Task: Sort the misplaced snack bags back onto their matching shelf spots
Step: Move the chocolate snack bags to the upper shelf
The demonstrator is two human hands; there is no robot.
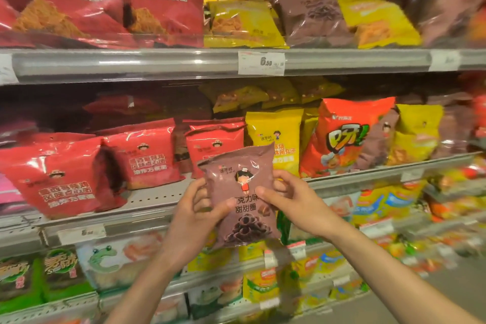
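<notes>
I hold a brown chocolate-ring snack bag (243, 196) upright in front of the middle shelf (147, 202). My left hand (194, 216) grips its left edge and my right hand (292, 200) grips its right edge. Behind it stand red bags (142, 155) to the left and a yellow bag (274, 137) to the right. More brown bags (313, 18) sit on the upper shelf between yellow ones, and another brown bag (378, 139) is wedged behind an orange bag (344, 137) on the middle shelf.
Large red bags (163, 0) fill the upper shelf's left side. A price tag reading 6.50 (261, 62) hangs on the upper shelf rail. Green and mixed-colour packets (60, 273) line the lower shelves. Bare shelf shows between the red bags and my hands.
</notes>
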